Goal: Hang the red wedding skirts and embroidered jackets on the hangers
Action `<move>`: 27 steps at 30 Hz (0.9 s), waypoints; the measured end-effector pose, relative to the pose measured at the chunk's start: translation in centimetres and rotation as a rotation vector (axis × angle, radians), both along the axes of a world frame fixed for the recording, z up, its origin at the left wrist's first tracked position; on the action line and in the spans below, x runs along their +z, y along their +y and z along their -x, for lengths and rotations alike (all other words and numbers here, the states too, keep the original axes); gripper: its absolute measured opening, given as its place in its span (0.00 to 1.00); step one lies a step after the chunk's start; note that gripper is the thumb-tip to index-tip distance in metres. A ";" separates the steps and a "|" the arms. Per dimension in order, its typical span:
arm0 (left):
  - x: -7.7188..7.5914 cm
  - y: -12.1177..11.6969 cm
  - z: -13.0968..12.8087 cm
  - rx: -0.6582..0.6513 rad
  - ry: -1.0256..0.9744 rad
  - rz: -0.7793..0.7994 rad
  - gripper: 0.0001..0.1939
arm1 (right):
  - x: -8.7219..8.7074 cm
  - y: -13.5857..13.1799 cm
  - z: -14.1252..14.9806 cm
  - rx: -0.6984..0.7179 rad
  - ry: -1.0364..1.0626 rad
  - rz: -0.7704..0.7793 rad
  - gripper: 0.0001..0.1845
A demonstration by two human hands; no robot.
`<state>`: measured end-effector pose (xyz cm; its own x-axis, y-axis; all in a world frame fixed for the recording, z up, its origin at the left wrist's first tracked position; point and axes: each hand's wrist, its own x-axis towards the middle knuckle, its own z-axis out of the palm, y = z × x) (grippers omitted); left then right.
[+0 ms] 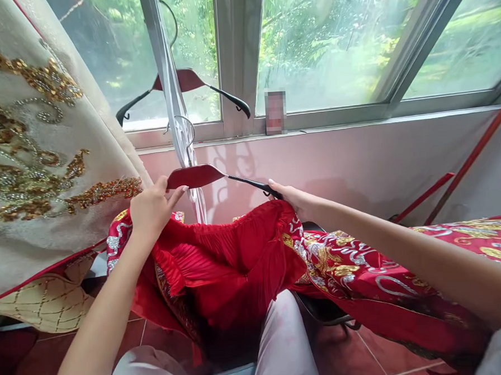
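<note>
A clothes hanger (197,176) with a dark red middle plate and black arms hangs before me by its wire hook. My left hand (151,209) grips the hanger at the left side of the plate, thumb in front; the fingers behind are partly hidden. At the tip of the right arm, my right hand (293,199) is closed around the hanger end and the edge of a red garment (233,267). The garment has a gathered, shiny red inside and silver and gold embroidery outside. It drapes below the hanger, spreading far right over a dark chair.
Another hanger (190,80) hangs higher, by white straps (172,91). A cream cloth with gold sequins (63,136) fills the left side. Behind are windows (331,43) and a sill with a small blurred object (276,113). Red poles (463,171) lean at right.
</note>
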<state>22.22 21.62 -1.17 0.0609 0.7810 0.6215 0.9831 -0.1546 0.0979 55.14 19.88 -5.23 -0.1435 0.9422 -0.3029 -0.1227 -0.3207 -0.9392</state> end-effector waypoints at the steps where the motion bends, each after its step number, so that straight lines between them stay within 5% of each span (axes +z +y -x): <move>1: 0.0 0.2 0.1 -0.005 0.021 -0.006 0.25 | 0.2 0.0 -0.2 0.016 -0.010 -0.005 0.25; 7: 0.2 1.2 0.5 -0.106 0.011 -0.044 0.23 | 2.7 0.4 -3.1 0.262 -0.318 -0.282 0.26; 10: 0.2 1.5 0.4 -0.156 -0.019 -0.023 0.24 | 3.5 1.3 -4.8 0.329 -0.464 -0.281 0.28; 16: 0.4 1.5 0.1 -0.183 -0.039 -0.005 0.24 | 5.3 2.9 -6.0 0.044 -0.435 -0.166 0.07; 23: 0.8 0.6 0.4 -0.062 0.031 0.009 0.28 | 11.9 1.0 -3.4 -0.183 -0.545 -0.358 0.03; 27: 0.9 0.1 0.4 -0.050 0.004 0.029 0.28 | 12.2 -0.8 -0.3 -0.168 -0.651 -0.514 0.03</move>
